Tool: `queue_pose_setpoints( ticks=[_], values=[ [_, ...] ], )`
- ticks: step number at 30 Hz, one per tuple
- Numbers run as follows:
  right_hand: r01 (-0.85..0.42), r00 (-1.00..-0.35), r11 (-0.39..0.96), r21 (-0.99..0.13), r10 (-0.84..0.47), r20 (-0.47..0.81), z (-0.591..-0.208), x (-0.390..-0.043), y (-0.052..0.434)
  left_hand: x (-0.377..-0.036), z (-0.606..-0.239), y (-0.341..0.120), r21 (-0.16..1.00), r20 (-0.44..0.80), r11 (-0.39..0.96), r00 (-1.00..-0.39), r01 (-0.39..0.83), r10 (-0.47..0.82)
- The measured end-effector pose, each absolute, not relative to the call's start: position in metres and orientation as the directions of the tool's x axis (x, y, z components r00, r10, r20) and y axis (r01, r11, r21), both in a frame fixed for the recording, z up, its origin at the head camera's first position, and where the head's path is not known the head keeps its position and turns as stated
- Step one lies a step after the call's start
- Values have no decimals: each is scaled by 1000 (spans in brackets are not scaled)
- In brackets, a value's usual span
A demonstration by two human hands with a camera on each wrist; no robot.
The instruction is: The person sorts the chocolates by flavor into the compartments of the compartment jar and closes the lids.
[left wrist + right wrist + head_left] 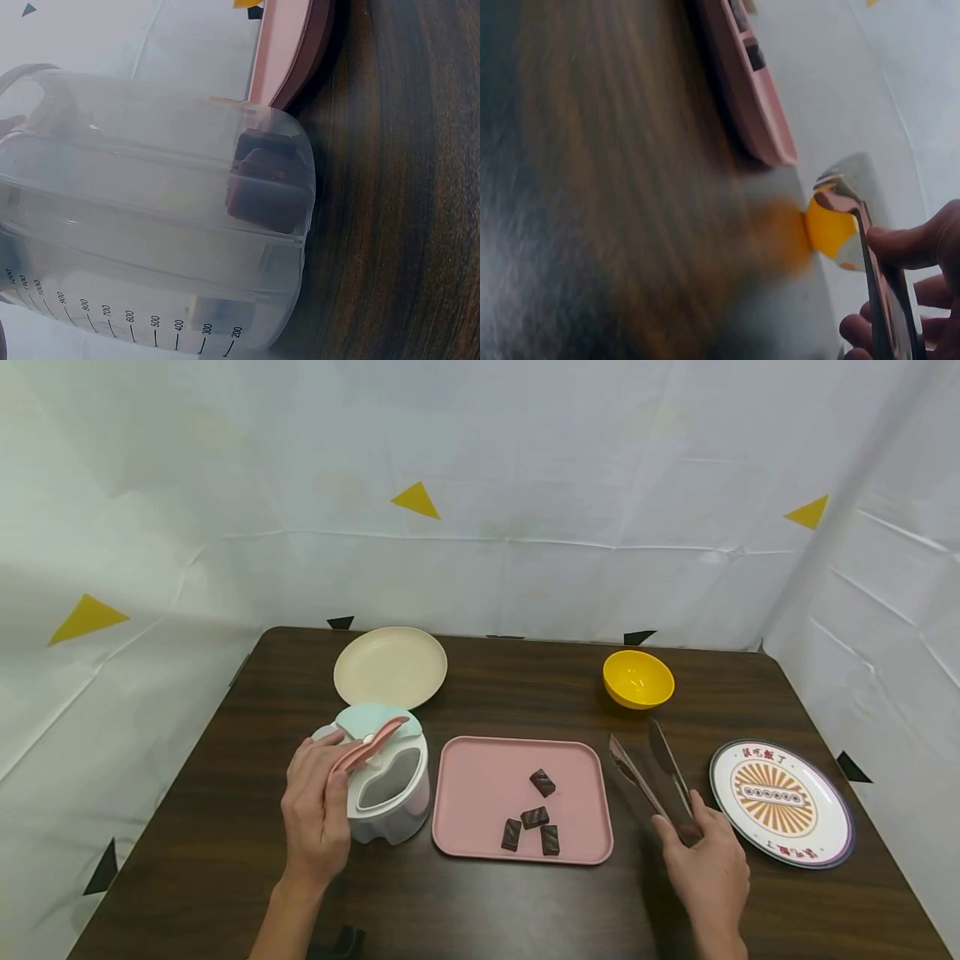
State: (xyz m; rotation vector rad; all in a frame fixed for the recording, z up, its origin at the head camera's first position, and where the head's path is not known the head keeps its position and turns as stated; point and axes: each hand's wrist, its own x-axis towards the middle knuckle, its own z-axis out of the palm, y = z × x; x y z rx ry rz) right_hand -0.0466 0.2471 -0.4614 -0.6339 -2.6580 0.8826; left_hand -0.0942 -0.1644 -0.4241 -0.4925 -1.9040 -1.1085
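Observation:
My left hand (317, 806) pinches the raised pink flap (372, 746) of a translucent storage canister (390, 825) with a white and mint lid. Under the flap, one section of the lid is uncovered. Through the canister's wall, the left wrist view shows dark chocolate pieces (271, 196) at the bottom and a pale piece (221, 313) in another section. My right hand (708, 870) grips metal tongs (637, 778), their arms spread and nothing between the tips. To their left lies a pink tray (476, 777) with several dark chocolates (535, 817) on it.
A cream plate (390, 667) lies behind the canister. The yellow bowl (637, 681) stands at the back right, beyond the tong tips. A white plate with printed characters (782, 803) is right of my right hand. White sheeting rises behind the dark wooden table (517, 906).

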Motion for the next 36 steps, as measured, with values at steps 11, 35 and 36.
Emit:
queue_pose_setpoints(
  ticks=[11, 35, 36],
  values=[
    [406, -853, 692, -597, 521, 25, -472, -44, 257, -95, -425, -165, 513, 823, 529, -562, 676, -80],
    [516, -822, 687, -511, 564, -72, -468, -46, 259, -95, -428, -166, 506, 828, 532, -555, 679, -79],
    [515, -823, 687, -513, 564, -72, -468, -46, 259, -96, -429, -166, 505, 829, 531, -554, 680, -79]
  ],
)
